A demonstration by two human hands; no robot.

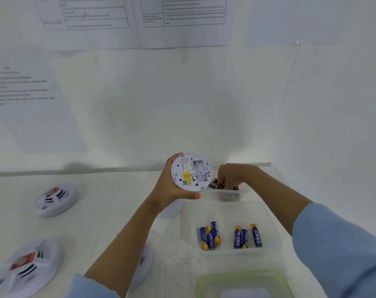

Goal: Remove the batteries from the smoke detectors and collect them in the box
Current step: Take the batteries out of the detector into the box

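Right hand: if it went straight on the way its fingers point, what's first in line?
Most likely the dark batteries lying in the small clear box, right under the right hand. Its fingertips may already touch them, but depth is unclear.

1. Held detector: white back, yellow label.
2. Tray batteries: blue with yellow ends and white lettering.
3. Box batteries: black, some with red-brown.
4. Tabletop detectors: white, with red stickers and dark slots.
5. Lid: pale green rim.
6. Sleeves: light blue.
7. Tabletop: white.
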